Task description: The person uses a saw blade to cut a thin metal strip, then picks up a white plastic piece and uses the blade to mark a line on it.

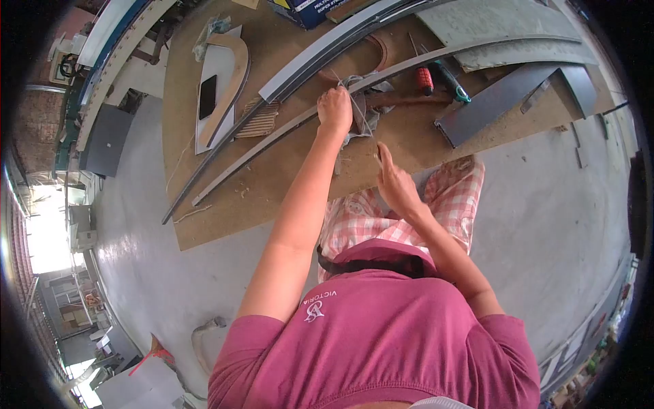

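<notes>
Centrally, just above the middle of the frame: left hand (334,109) balled into a fist, fingers curled tight on a thin pale string (359,112) and pressing down where it crosses a long curved grey strip (286,129); right hand (395,180) lower and slightly to the right, thumb and forefinger pinched together at the string's near end, other fingers folded in, forefinger pointing up the frame. String running taut between the two hands, looped around a grey bundle (364,116) beside the left fist; exact knot or wrap too small to tell. Strip lying diagonally on a brown board (225,204) spread on the pale floor (558,204), sweeping from lower left toward upper right. Second, wider curved profile (320,54) just above it, roughly parallel. Upper left of the board: curved wooden template (235,75) on a white sheet with a dark phone (208,97). Near the strip, left of the fist: small ribbed brown piece (259,119). Right of the fist: red-handled tool (425,80) and green-handled tool (451,80) side by side, then a dark grey panel (490,102). Bottom of the frame: magenta shirt and checked trousers, knees just at the board's near edge
</notes>
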Demonstrator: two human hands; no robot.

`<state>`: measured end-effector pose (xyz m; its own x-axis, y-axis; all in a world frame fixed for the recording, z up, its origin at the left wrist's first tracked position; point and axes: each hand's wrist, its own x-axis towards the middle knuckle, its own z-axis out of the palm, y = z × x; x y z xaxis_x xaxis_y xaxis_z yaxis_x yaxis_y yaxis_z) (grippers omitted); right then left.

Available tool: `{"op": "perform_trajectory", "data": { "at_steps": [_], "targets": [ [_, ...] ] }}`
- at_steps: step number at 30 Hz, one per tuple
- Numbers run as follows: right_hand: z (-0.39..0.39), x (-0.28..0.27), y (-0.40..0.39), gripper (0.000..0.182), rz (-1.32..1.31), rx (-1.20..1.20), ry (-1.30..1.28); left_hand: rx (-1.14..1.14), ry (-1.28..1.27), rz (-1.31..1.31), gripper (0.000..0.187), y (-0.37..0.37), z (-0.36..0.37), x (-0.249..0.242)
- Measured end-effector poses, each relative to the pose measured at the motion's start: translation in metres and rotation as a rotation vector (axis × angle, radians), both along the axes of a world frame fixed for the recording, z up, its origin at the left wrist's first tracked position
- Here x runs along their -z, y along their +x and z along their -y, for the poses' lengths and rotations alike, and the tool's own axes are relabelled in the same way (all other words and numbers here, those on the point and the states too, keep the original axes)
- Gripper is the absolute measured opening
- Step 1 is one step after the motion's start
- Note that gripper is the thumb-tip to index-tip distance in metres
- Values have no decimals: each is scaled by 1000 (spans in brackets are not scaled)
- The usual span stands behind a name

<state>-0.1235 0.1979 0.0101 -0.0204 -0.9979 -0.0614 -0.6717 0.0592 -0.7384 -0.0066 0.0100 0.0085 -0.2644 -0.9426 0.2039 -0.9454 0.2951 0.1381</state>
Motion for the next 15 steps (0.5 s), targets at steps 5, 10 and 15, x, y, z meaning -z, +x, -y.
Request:
{"op": "perform_trajectory", "data": {
  "at_steps": [5,10,15],
  "targets": [
    [14,3,0,58,-30,-11,38,5,36,-22,11,1,-3,3],
    [-1,-1,-2,54,56,0,92,19,-40,-95,12,0,1,1],
    [14,-7,-2,49,74,-17,138,30,-37,-44,12,1,-1,4]
  ]
}}
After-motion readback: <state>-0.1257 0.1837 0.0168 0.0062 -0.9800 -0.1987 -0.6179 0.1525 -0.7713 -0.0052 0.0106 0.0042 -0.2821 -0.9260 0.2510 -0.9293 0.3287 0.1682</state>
